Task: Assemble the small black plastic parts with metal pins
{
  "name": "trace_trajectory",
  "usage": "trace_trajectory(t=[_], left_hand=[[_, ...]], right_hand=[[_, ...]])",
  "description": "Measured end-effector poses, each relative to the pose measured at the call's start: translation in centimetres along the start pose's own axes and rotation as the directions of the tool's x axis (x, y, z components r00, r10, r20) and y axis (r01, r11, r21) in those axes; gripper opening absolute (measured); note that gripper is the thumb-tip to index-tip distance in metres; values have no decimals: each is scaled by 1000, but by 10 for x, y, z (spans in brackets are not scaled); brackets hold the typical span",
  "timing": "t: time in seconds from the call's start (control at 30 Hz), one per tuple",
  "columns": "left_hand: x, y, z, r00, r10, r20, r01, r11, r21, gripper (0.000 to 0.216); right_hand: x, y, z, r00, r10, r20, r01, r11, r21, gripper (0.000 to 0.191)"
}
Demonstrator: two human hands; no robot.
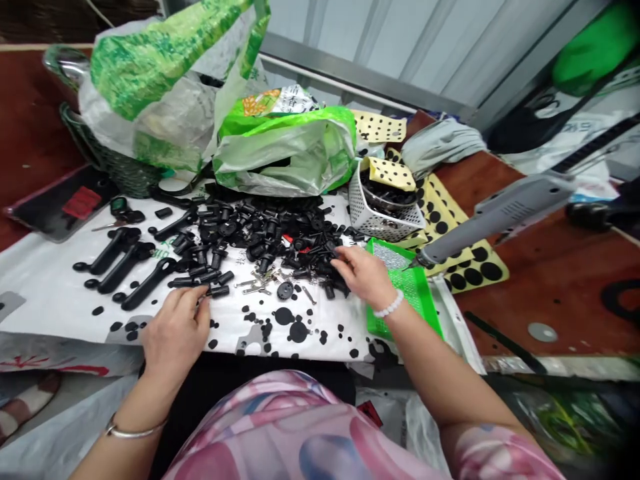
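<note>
My left hand (pixel 175 327) is low over the white sheet, with its fingers curled down beside short black cylinders (pixel 219 291). Whatever lies under its fingertips is hidden. At the right edge of a heap of black plastic parts (pixel 270 227), my right hand (pixel 367 275) has thumb and forefinger slightly apart, with no held part visible. Black crank-like handles (pixel 125 267) lie to the left of the heap. Small metal strips (pixel 257 287) and a round black disc (pixel 285 290) are between my hands. Nearer me are flat black discs (pixel 299 331) and scattered black dots.
A green tray (pixel 430 310) holding small silvery pieces is beside my right forearm, under a grey electric screwdriver (pixel 500 210). Behind are a white basket (pixel 385 230), plastic bags (pixel 285 157) and yellow sticker sheets (pixel 445 207). A phone (pixel 63 207) is at far left.
</note>
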State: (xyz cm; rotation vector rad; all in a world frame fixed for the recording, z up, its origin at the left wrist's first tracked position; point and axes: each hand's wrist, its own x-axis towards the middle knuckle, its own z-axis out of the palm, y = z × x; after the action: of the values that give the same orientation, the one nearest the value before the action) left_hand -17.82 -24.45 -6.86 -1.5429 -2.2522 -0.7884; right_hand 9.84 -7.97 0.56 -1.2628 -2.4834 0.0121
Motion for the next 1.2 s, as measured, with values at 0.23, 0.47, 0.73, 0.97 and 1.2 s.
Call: trace_trajectory(t=[0.23,0.47,0.73,0.97,1.2], left_hand=[[4,10,-9,997,-80,-22,76,988,-133,25],[34,57,0,972,217,-87,-231,951,-208,20],[94,211,45,751,632,192,-585,772,-250,22],[102,254,80,732,592,337,-540,806,-242,18],[107,224,59,815,489,310,-291,809,-510,17]], right_hand=[[12,49,-13,987,-11,160,50,969,-240,19],[16,51,-11,975,-84,205,129,967,-219,19],[-30,60,-39,993,-73,92,88,981,-170,17],[-74,65,-50,995,-101,-23,100,995,-15,21],[-74,63,-48,995,-103,-20,104,994,42,22]])
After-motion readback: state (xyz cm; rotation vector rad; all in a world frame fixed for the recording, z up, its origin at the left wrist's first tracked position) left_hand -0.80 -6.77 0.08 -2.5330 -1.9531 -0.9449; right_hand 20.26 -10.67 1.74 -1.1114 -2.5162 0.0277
